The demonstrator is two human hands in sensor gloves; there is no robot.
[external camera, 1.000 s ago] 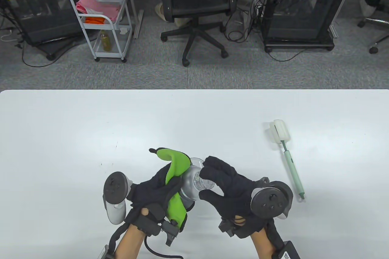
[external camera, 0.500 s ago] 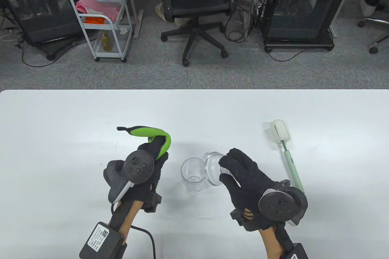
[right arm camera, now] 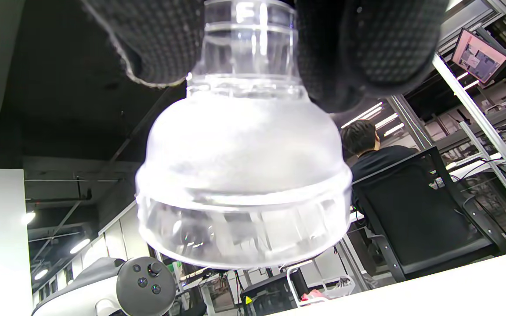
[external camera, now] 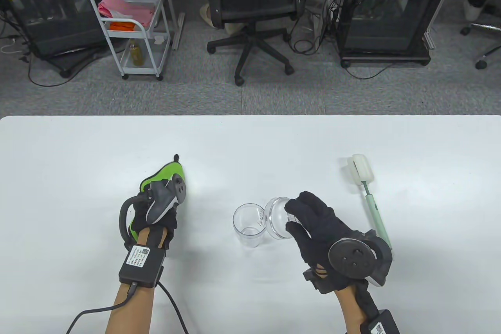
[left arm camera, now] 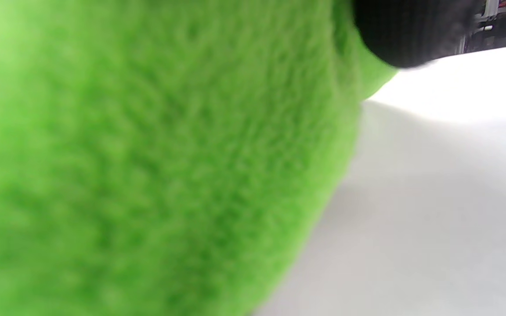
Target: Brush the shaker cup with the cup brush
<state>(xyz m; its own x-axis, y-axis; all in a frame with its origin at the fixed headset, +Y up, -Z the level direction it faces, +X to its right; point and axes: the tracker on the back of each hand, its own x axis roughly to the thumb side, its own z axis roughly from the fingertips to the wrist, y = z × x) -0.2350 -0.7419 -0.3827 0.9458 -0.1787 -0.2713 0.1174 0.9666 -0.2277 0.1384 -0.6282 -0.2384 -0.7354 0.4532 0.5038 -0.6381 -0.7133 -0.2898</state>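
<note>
White surface (external camera: pixel 78 146), clear shaker cup (external camera: pixel 248 229) upright at centre, right hand (external camera: pixel 313 220) gripping its domed lid (external camera: pixel 277 223), left hand (external camera: pixel 156 212) clutching green sleeve (external camera: pixel 166 171), cup brush (external camera: pixel 370 201) lying right, office chair (external camera: pixel 254 9) and cart (external camera: pixel 129 24) behind.

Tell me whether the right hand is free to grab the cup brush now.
Probably not yet: the right hand grips the clear domed lid. The cup brush lies unobstructed just to its right, so setting the lid down first should free it.
</note>
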